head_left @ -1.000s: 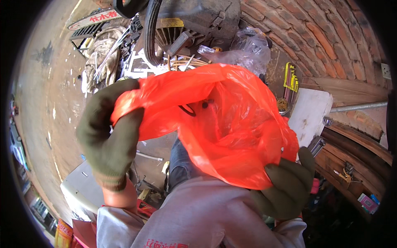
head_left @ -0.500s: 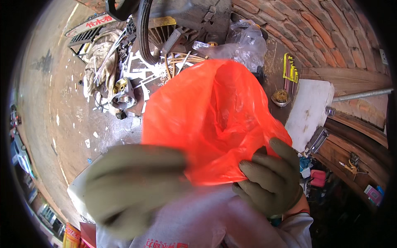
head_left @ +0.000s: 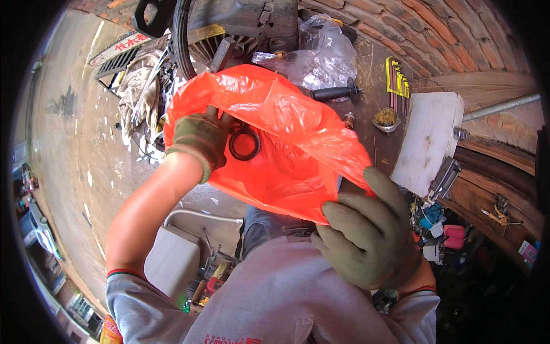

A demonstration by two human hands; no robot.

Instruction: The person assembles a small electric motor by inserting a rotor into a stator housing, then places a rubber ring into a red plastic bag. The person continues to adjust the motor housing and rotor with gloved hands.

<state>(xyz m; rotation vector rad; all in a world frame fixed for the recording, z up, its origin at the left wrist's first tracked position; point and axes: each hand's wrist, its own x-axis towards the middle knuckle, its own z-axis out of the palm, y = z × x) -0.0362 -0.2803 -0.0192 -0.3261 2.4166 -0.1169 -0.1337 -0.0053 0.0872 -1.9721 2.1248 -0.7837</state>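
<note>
A thin red plastic bag (head_left: 281, 109) is spread in front of me with its mouth toward me. My left hand (head_left: 197, 140), in an olive-green work glove, reaches inside its left part. At those fingertips is a dark ring (head_left: 244, 143) with an open centre. The fingers look closed on its upper left edge, partly hidden by the glove and shadow. My right hand (head_left: 372, 235), gloved alike, grips the bag's right rim between thumb and fingers.
Behind the bag stand a dark machine (head_left: 252, 26) and a crumpled clear plastic bag (head_left: 326, 54). To the right lie a yellow-holder hex key set (head_left: 396, 83), a small dish (head_left: 386, 119) and a white board (head_left: 429, 143). Rags (head_left: 140, 86) lie at left.
My left hand has gone from low in front of the bag to inside it. The bag's mouth has widened, and the dark ring has come into view. My right hand stays on the rim.
</note>
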